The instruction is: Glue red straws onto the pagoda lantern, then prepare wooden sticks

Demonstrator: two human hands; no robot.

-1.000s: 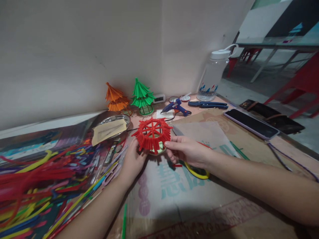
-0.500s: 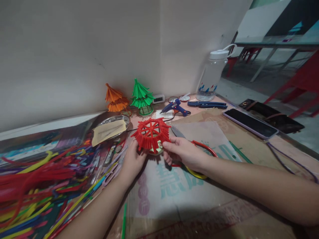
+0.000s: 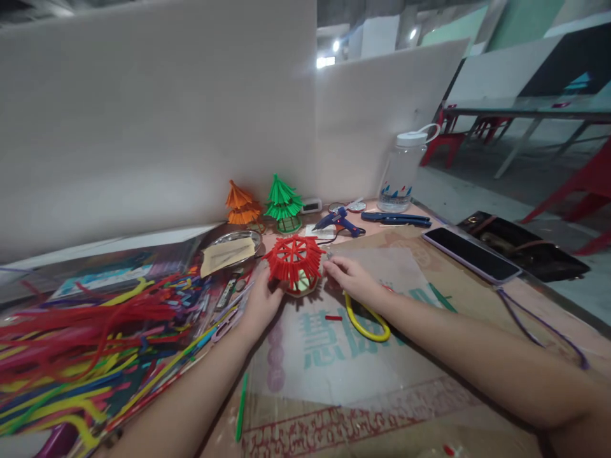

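Observation:
A red pipe-cleaner roof (image 3: pixel 294 254), its fringe of short strips around an open spoked top, sits over a pale green base. My left hand (image 3: pixel 263 296) grips it at its left edge, thumb toward the front. My right hand (image 3: pixel 353 278) is just right of the roof, fingers curled together and slightly apart from the fringe. Whatever lies between those fingertips is too small to make out. Scissors with a yellow handle loop (image 3: pixel 370 331) lie under the right hand, mostly hidden by it. A short red strip (image 3: pixel 333 317) rests on the sheet.
Orange (image 3: pixel 241 207) and green tree-like models (image 3: pixel 283 207) stand by the wall. A blue glue gun (image 3: pixel 338 219), a bottle (image 3: pixel 398 172), blue pliers (image 3: pixel 396 219) and a phone (image 3: pixel 472 253) lie beyond. Colourful pipe cleaners (image 3: pixel 95 331) cover the left side.
My right hand has come away from the red roof's edge, uncovering the short red strip and more of the yellow handle. My left hand still holds the roof. The view has tilted up.

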